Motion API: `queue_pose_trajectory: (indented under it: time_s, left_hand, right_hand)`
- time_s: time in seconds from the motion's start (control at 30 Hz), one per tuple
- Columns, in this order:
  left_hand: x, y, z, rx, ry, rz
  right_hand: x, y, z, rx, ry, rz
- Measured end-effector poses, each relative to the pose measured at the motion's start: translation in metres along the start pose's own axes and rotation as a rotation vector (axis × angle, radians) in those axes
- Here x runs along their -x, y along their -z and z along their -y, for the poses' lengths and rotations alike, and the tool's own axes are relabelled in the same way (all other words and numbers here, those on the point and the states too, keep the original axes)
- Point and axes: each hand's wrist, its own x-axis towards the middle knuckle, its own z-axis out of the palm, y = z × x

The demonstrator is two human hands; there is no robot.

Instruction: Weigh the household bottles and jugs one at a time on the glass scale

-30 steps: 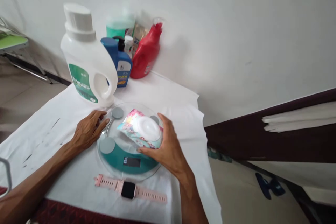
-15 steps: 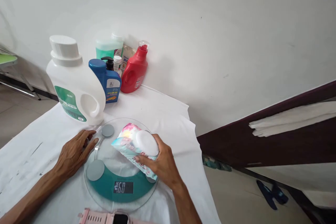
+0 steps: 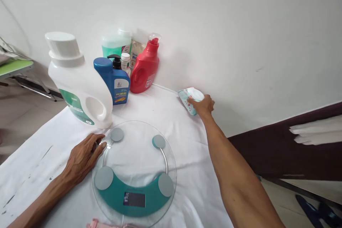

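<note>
A round glass scale (image 3: 135, 171) with a teal base and four grey pads lies on the white cloth in front of me, with nothing on its plate. My left hand (image 3: 82, 156) rests flat on the cloth, its fingertips against the scale's left rim. My right hand (image 3: 203, 106) is stretched out to the table's far right corner by the wall, fingers closed on a colourful wet-wipe pack (image 3: 190, 97) with a white lid.
A large white detergent jug (image 3: 77, 82) stands behind the scale on the left. A blue bottle (image 3: 113, 80), a red bottle (image 3: 145, 66), a green-liquid container (image 3: 116, 44) and small bottles stand at the wall. A pink watch strap (image 3: 107, 225) shows at the bottom edge. The table edge drops off on the right.
My right hand lifted the wipe pack off the scale and carried it to the far right corner by the wall. The left hand stayed at the scale's rim.
</note>
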Motion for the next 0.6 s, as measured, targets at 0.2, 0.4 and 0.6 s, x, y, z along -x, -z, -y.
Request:
queue_pose_trajectory:
  time_s: [0.2,0.4,0.6]
  left_hand:
    - [0.001,-0.001,0.0,-0.005,-0.018,0.001]
    - [0.003,-0.004,0.002,0.004,-0.02,-0.003]
    - [0.002,0.001,-0.004,0.037,-0.021,0.024]
  right_hand:
    - [-0.006,-0.01,-0.005,0.096,-0.141,0.123]
    - [0.039,-0.021,0.07,-0.175,0.341,0.146]
    - [0.105,-0.061,0.191,-0.592,0.684,0.596]
